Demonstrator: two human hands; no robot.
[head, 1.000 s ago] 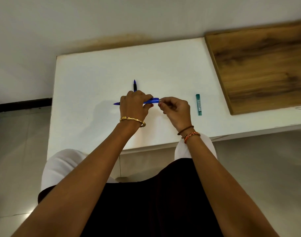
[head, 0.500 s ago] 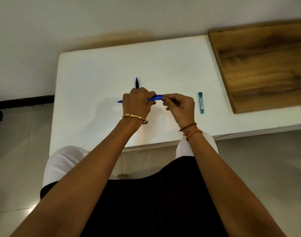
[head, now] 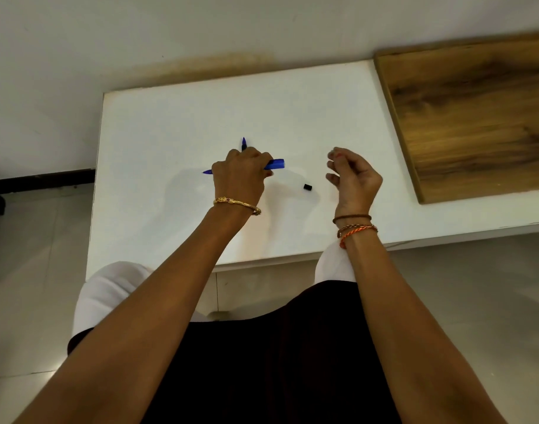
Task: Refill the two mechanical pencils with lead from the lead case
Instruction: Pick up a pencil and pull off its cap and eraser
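My left hand [head: 240, 174] grips a blue mechanical pencil [head: 276, 164] level over the white table [head: 170, 123], tip to the left, open rear end to the right. A second blue-and-black pencil [head: 243, 143] lies on the table behind that hand, and only its far end shows. A small black cap [head: 307, 187] lies on the table between my hands. My right hand [head: 354, 179] hovers to the right of the cap, fingers loosely curled and spread, nothing visible in them. The green lead case is out of sight, where my right hand now covers the table.
A wooden board [head: 476, 117] covers the table's right part. The wall runs along the far edge. My lap and knees are under the near edge, with tiled floor to the left.
My right hand left the pencil's rear end and moved right, over where the lead case lay. A small black cap now lies on the table. My left hand still holds the pencil.
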